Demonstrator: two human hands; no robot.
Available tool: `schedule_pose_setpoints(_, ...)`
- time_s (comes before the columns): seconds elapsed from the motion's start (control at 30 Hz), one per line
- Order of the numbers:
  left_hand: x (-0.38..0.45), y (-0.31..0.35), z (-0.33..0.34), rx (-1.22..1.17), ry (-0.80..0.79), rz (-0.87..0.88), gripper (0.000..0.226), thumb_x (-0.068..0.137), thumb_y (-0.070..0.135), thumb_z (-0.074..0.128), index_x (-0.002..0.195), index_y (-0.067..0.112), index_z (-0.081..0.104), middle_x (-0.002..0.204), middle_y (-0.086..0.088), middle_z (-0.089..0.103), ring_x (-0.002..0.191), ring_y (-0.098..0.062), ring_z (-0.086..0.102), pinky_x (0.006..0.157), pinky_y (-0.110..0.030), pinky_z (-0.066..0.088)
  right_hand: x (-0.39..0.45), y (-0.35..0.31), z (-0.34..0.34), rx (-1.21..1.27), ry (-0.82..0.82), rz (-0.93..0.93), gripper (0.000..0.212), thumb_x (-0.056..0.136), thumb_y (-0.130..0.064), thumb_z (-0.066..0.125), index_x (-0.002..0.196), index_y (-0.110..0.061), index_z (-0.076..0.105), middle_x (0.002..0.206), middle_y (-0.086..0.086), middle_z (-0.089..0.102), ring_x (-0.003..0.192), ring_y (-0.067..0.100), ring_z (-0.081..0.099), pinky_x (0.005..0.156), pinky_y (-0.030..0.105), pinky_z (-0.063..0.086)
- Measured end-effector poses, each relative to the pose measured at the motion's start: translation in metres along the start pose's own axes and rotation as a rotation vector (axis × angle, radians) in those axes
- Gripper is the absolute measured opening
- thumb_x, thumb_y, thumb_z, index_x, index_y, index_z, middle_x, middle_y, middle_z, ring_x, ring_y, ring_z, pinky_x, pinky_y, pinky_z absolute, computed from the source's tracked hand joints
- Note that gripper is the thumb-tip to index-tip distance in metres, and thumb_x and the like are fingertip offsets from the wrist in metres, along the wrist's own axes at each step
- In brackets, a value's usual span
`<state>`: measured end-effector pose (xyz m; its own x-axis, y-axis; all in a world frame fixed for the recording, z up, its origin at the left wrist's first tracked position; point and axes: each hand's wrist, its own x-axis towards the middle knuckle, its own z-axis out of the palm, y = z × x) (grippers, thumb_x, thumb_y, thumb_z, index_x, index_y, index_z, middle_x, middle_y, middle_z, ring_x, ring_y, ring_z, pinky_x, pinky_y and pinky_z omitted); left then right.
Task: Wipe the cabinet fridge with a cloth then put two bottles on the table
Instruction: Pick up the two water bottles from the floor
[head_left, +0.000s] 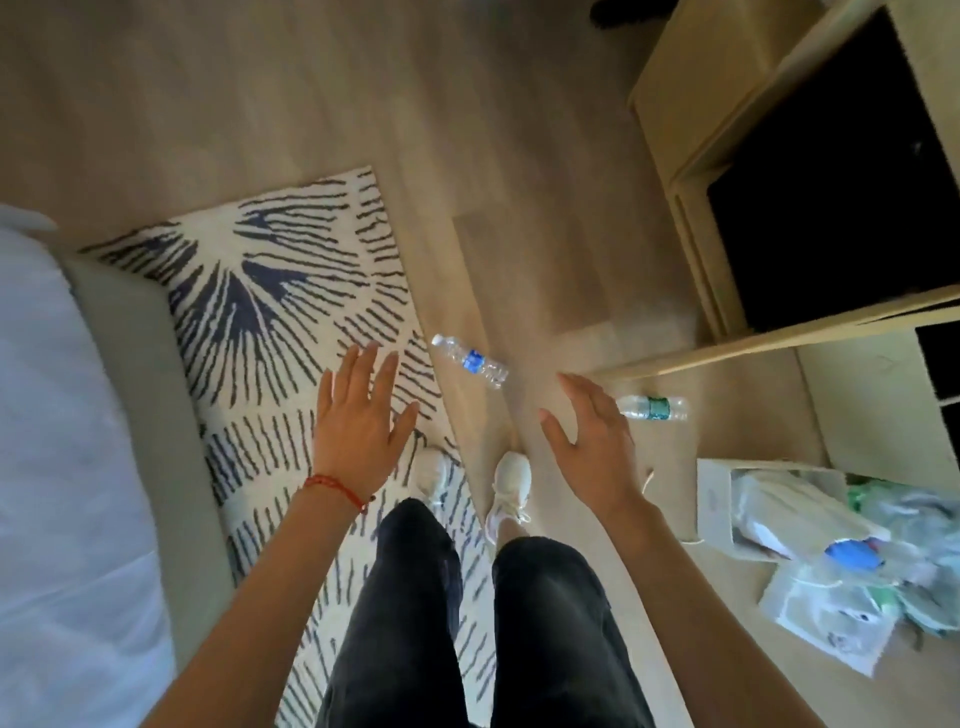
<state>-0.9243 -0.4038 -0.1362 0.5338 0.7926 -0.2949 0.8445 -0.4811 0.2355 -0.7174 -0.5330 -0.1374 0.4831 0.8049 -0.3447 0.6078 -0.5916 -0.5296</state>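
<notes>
Seen from the head camera, both hands are spread and empty, so the bottle step seems in hand: the blue-labelled bottle (470, 360) lies on the floor between and beyond the left hand (363, 415) and right hand (589, 431); the green-labelled bottle (655, 407) lies just behind the right hand's fingers. Next comes stooping to grasp each. No cloth or table shows; the dark cabinet (831, 218) beyond the right hand is perhaps the fridge.

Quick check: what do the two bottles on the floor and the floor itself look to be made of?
Blue-label bottle and green-label bottle: thin clear plastic, ribbed, see-through with glints. Floor: pale wood-look planks, matte; plank seams and grain show, but real wood or laminate cannot be told.
</notes>
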Motion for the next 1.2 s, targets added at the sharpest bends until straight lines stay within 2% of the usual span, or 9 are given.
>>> schedule_pose_setpoints(0.23, 0.041, -0.035, 0.086, -0.023, 0.005, -0.074, 0.060, 0.089, 0.044, 0.033, 0.136, 0.007, 0.040, 0.142, -0.019, 0.040, 0.132, -0.037, 0.034, 0.106, -0.052, 0.025, 0.082, 0.025, 0.083, 0.062, -0.056, -0.044, 0.044, 0.089, -0.024, 0.057, 0.129, -0.008, 0.048, 0.133, 0.011, 0.052, 0.120, 0.028, 0.049, 0.101, 0.042, 0.039)
schedule_pose_setpoints(0.33, 0.068, -0.058, 0.136, -0.025, 0.030, -0.056, 0.058, 0.089, 0.042, 0.033, 0.136, 0.008, 0.040, 0.141, -0.018, 0.041, 0.132, -0.035, 0.034, 0.106, -0.052, 0.026, 0.121, 0.041, 0.135, 0.083, -0.066, -0.064, 0.044, 0.087, -0.023, 0.059, 0.128, -0.008, 0.050, 0.130, 0.011, 0.054, 0.117, 0.028, 0.051, 0.097, 0.035, 0.038)
schedule_pose_setpoints(0.43, 0.095, -0.084, 0.192, -0.019, 0.058, -0.045, 0.058, 0.090, 0.044, 0.030, 0.135, 0.009, 0.038, 0.141, -0.018, 0.042, 0.132, -0.032, 0.031, 0.106, -0.052, 0.027, 0.160, 0.063, 0.189, 0.083, -0.096, -0.060, 0.046, 0.087, -0.027, 0.059, 0.129, -0.011, 0.049, 0.131, 0.008, 0.053, 0.118, 0.024, 0.049, 0.094, 0.025, 0.032)
schedule_pose_setpoints(0.53, 0.123, -0.110, 0.256, -0.023, 0.058, -0.030, 0.057, 0.092, 0.046, 0.027, 0.137, 0.011, 0.033, 0.142, -0.018, 0.041, 0.133, -0.030, 0.025, 0.109, -0.046, 0.019, 0.200, 0.088, 0.245, 0.066, -0.109, -0.102, 0.049, 0.087, -0.037, 0.052, 0.130, -0.013, 0.048, 0.132, 0.007, 0.052, 0.120, 0.023, 0.048, 0.096, 0.028, 0.032)
schedule_pose_setpoints(0.7, 0.173, -0.141, 0.353, 0.004, 0.043, 0.015, 0.057, 0.093, 0.046, 0.024, 0.138, 0.012, 0.029, 0.142, -0.019, 0.040, 0.133, -0.029, 0.021, 0.109, -0.046, 0.018, 0.263, 0.131, 0.326, 0.101, -0.096, -0.115, 0.043, 0.087, -0.022, 0.060, 0.128, -0.013, 0.051, 0.132, 0.005, 0.052, 0.121, 0.021, 0.047, 0.095, 0.024, 0.030)
schedule_pose_setpoints(0.83, 0.205, -0.162, 0.418, 0.015, 0.043, 0.010, 0.058, 0.094, 0.047, 0.022, 0.137, 0.009, 0.035, 0.141, -0.019, 0.042, 0.132, -0.030, 0.025, 0.109, -0.047, 0.020, 0.304, 0.166, 0.391, 0.106, -0.150, -0.097, 0.043, 0.087, -0.025, 0.060, 0.128, -0.015, 0.051, 0.132, 0.001, 0.052, 0.120, 0.018, 0.047, 0.091, 0.019, 0.030)
schedule_pose_setpoints(0.9, 0.216, -0.171, 0.447, 0.028, 0.020, 0.004, 0.060, 0.094, 0.048, 0.019, 0.137, 0.009, 0.037, 0.141, -0.018, 0.042, 0.132, -0.031, 0.030, 0.109, -0.049, 0.025, 0.321, 0.182, 0.423, 0.070, -0.212, -0.091, 0.047, 0.087, -0.031, 0.059, 0.131, -0.017, 0.048, 0.135, -0.001, 0.049, 0.122, 0.017, 0.046, 0.093, 0.021, 0.030)
schedule_pose_setpoints(1.0, 0.227, -0.185, 0.479, 0.050, 0.015, 0.013, 0.060, 0.093, 0.047, 0.023, 0.138, 0.010, 0.037, 0.142, -0.017, 0.041, 0.132, -0.029, 0.027, 0.111, -0.045, 0.019, 0.340, 0.200, 0.463, -0.001, -0.259, -0.090, 0.055, 0.085, -0.039, 0.060, 0.133, -0.019, 0.044, 0.138, -0.001, 0.047, 0.123, 0.020, 0.045, 0.100, 0.033, 0.034)
schedule_pose_setpoints(1.2, 0.236, -0.198, 0.515, 0.027, 0.003, -0.011, 0.060, 0.092, 0.048, 0.025, 0.138, 0.010, 0.036, 0.143, -0.016, 0.040, 0.133, -0.027, 0.023, 0.109, -0.047, 0.023, 0.356, 0.225, 0.504, -0.090, -0.274, -0.068, 0.067, 0.075, -0.048, 0.067, 0.131, -0.020, 0.044, 0.131, 0.003, 0.052, 0.115, 0.023, 0.050, 0.094, 0.035, 0.039)
